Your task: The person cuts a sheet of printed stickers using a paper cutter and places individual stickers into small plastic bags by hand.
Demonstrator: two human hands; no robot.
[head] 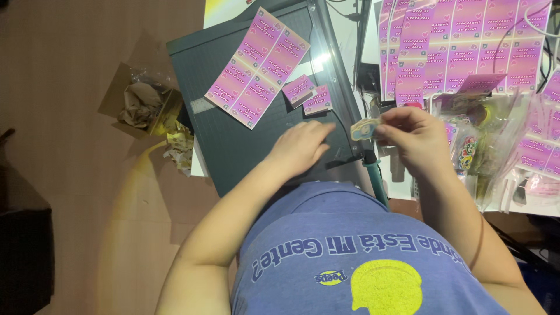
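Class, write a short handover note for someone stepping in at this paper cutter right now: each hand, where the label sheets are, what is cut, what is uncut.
Left hand: flat on the paper cutter, holding nothing.
Right hand: pinching a small sticker at the cutter's right edge.
Done: two small cut labels lie on the cutter bed.
Left: one uncut pink label strip on the bed; more pink label sheets lie on the table to the right, beside clear bags.

Right hand point(415, 137) pinches a small sticker point(366, 129) (perhaps car-shaped); left hand point(302, 146) rests on the paper cutter point(233, 146).
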